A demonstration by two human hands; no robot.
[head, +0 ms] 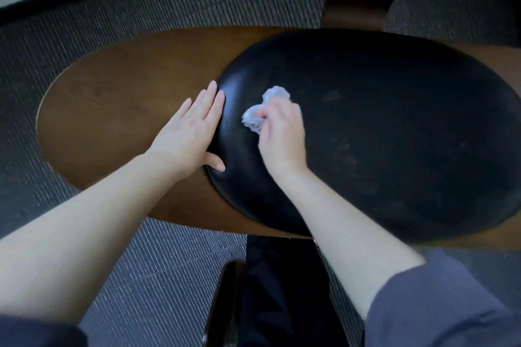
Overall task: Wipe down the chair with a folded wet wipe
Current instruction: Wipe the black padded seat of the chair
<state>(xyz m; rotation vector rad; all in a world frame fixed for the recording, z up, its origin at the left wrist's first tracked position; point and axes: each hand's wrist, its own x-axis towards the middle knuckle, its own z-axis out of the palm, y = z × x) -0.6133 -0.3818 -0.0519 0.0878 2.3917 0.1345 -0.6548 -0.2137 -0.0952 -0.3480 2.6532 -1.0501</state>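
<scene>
The right hand point(282, 132) is gripping a bunched white wet wipe point(260, 114), fingers curled round it, and pressing it on the left part of the chair's black seat cushion point(380, 127). The left hand point(191, 129) is lying flat, fingers straight and together, against the cushion's left edge over the wooden shell point(112, 110).

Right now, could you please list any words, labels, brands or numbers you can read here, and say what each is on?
None can be read: the seat, the wood shell, the wipe in the right hand and the carpet carry no visible text.
</scene>
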